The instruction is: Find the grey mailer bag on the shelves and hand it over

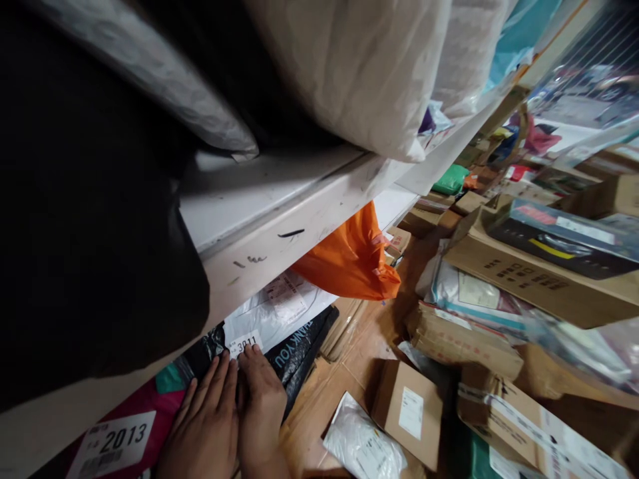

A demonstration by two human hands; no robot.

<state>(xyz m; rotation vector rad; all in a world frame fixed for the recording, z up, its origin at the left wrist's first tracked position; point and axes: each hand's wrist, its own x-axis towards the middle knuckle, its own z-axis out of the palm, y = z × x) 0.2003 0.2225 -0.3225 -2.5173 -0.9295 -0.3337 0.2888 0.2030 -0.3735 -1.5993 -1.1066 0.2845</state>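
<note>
Both hands are lying flat with fingers stretched out, grasping nothing: the left hand (pixel 204 426) and right hand (pixel 260 402) are pressing side by side on a black parcel bag (pixel 294 349) under the white shelf (pixel 279 239), fingertips just touching its label reading 3011 (pixel 244 344). Wrists are running off the bottom edge, the shelf is hiding the bag's upper part, and a dark blurred mass (pixel 84 219) is blocking the left, while a pink parcel marked 2013 (pixel 117 442) is sitting just left of the hands.
</note>
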